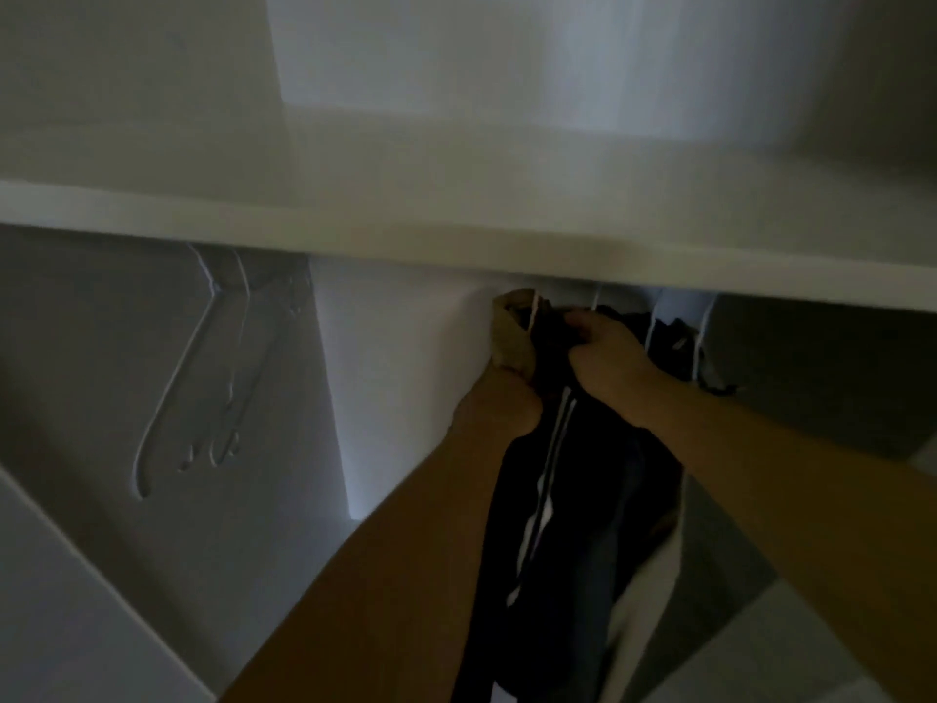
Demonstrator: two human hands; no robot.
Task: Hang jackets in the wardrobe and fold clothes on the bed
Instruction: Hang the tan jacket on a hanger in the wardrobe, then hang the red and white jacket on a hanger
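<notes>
A dark jacket [568, 499] with a white stripe down it hangs inside the white wardrobe, just under the shelf [456, 251]. My left hand [512, 342] grips its left shoulder close to a white hanger hook [532, 312]. My right hand [603, 355] is closed on the jacket's collar on the right side. Both forearms reach up from the lower edge of the view. The rail itself is hidden behind the shelf edge.
Two bare white hangers [203, 367] hang at the left. More dark clothes [674, 342] on white hangers hang right of the jacket. The wardrobe's back wall [400, 378] shows between them. A grey garment [811, 378] fills the far right.
</notes>
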